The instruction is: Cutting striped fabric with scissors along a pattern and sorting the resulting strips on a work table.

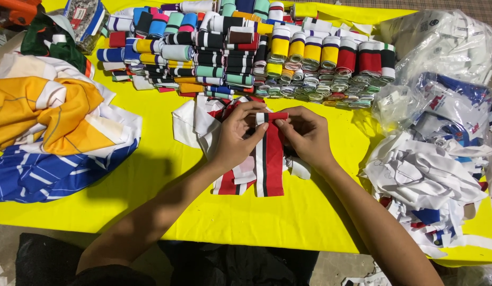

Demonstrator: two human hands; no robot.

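Fingers of both hands pinch the top end of a red, white and black striped rib strip [271, 153], which lies lengthwise at the middle of the yellow bench [166, 175]. The left hand [236, 135] grips the strip's left edge, the right hand [305, 133] its right edge, where the end is folded over. Under the strip lies a small pile of like striped pieces [203, 119]. Beyond the hands, rows of rolled striped strips [246, 53] in many colours fill the far side. Folded orange, white and blue fabric [50, 127] sits at the left, and clear bags of white pieces [442, 95] at the right.
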